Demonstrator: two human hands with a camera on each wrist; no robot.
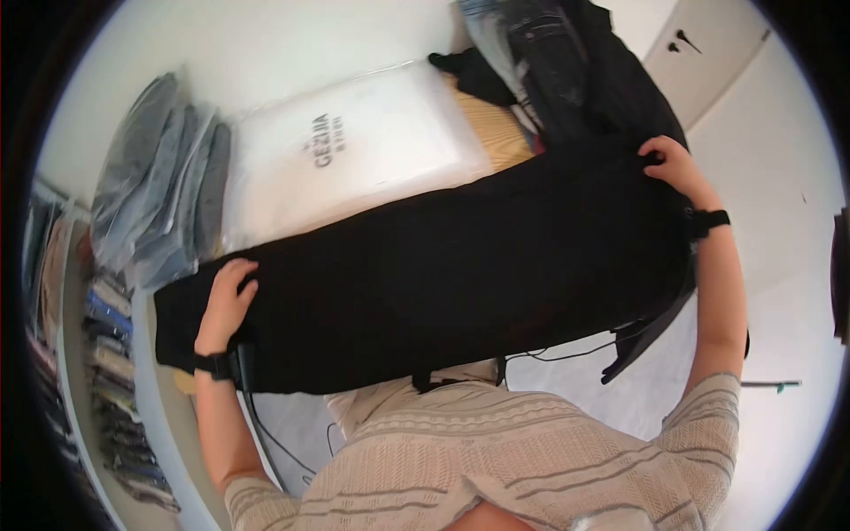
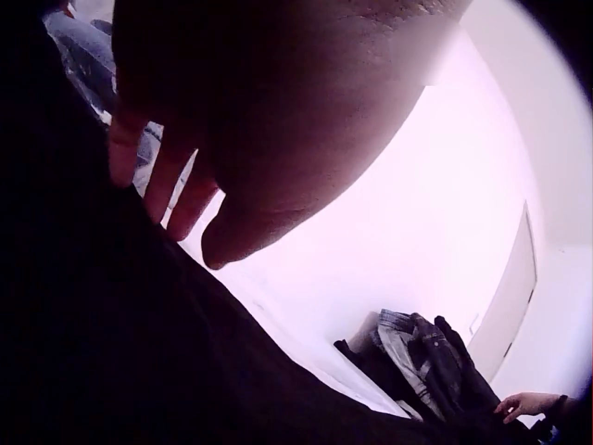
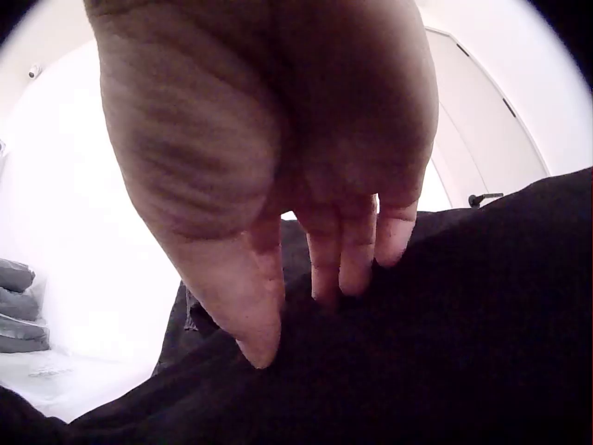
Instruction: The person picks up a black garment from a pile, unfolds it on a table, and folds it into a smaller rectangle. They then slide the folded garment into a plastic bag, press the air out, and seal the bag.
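A long black garment (image 1: 443,265) lies stretched across the table in the head view. My left hand (image 1: 227,305) rests on its left part near the upper edge, fingers relaxed. At the far right end my right hand (image 1: 677,168) touches the cloth near its upper corner. In the left wrist view the left hand's fingers (image 2: 176,190) meet the edge of the dark cloth (image 2: 167,343). Seen from the right wrist, the right hand (image 3: 278,158) has its fingertips down on the black cloth (image 3: 417,343), thumb apart from the fingers.
Behind the garment lies a clear plastic bag with printed letters (image 1: 381,133). Bagged grey clothes (image 1: 159,177) are stacked at the left, above a shelf of folded clothes (image 1: 115,354). Dark jeans and other clothes (image 1: 567,71) are heaped at the back right. Cables (image 1: 567,357) hang below the table.
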